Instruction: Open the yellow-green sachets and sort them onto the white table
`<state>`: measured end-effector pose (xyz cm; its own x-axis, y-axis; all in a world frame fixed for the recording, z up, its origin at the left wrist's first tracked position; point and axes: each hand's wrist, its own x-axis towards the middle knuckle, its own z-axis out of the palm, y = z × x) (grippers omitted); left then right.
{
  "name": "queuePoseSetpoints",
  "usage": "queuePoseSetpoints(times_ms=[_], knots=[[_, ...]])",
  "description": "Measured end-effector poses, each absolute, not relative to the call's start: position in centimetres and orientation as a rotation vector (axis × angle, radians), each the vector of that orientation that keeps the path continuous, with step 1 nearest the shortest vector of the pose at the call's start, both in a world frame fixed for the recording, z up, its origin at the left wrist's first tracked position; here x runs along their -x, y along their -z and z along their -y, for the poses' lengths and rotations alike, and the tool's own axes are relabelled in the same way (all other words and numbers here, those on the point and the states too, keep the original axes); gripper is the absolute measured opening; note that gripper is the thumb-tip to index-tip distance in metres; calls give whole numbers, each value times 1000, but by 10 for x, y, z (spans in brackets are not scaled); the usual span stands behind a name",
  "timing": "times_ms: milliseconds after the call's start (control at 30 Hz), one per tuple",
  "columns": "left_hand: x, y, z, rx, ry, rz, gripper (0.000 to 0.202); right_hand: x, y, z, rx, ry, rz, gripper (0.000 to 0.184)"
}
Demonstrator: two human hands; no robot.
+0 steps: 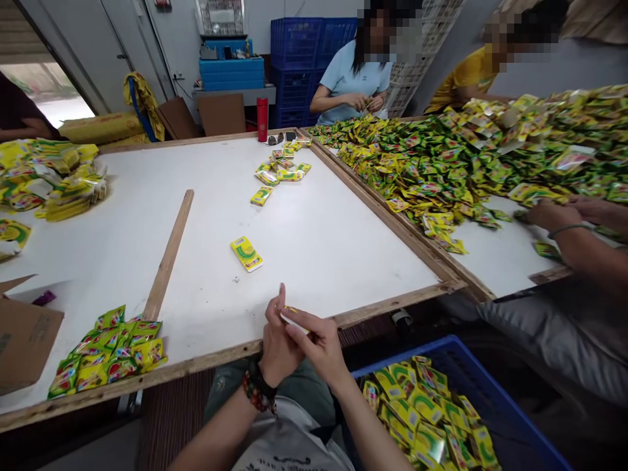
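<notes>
two hands on one small carton, lower centre

right hand (321, 337): fingers closed on a small yellow-and-white carton (296, 320), mostly covered by the grip. left hand (280, 340): against it, partly curled, one finger raised; cannot tell whether it grips the carton too. beaded bracelet (251, 391) on left wrist.

centre of frame: one yellow-green box (246, 254) flat on the white tabletop (333, 242), apart from both hands. upper centre: red flask (262, 121). lower left: shiny sachets (112, 350) by the wooden edging (196, 366). lower right: blue crate (510, 401) holding yellow boxes (422, 405). upper right: broad packet heap (417, 163).
</notes>
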<state>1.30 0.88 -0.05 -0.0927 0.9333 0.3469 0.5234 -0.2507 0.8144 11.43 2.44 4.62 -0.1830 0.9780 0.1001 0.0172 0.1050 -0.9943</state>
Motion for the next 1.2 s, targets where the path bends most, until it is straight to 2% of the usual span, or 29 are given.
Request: queuePoseSetpoints(times_ms=[167,333,500,600,700,767,867,933,1033,1133,1200], knots=[[-11,-4,-13,-1737,-1107,-1587,45,-116,-42,-29,1256,-1044,1477,32],[-12,-2,-16,-1688,-1112,-1658,42,-127,-49,-36,1118,-1052,1759,33],[-15,-2,-9,-1688,-1133,-1556,38,-127,-46,-31,952,-832,1983,40],[-4,-12,-10,-1852,-1024,-1373,52,-143,-47,-19,976,-711,2031,37],[26,-28,-32,-2148,-782,-1200,60,-193,-49,1,1312,-576,2017,36],[56,-35,-62,-2273,-666,-1350,49,-236,-47,11,1733,-398,1987,37],[98,-34,-118,-2250,-524,-1706,53,-274,-38,13,2018,-247,2025,44],[116,-30,-150,-2239,-481,-1674,40,-267,-32,7,1884,-344,2049,47],[125,-28,-174,-2269,-516,-1558,17,-221,-28,-13,1580,-594,1986,42],[115,-40,-166,-2271,-618,-1509,33,-169,-32,-41,1387,-730,1857,41],[102,-53,-145,-2266,-679,-1473,42,-145,-38,-57,1271,-792,1788,48]])
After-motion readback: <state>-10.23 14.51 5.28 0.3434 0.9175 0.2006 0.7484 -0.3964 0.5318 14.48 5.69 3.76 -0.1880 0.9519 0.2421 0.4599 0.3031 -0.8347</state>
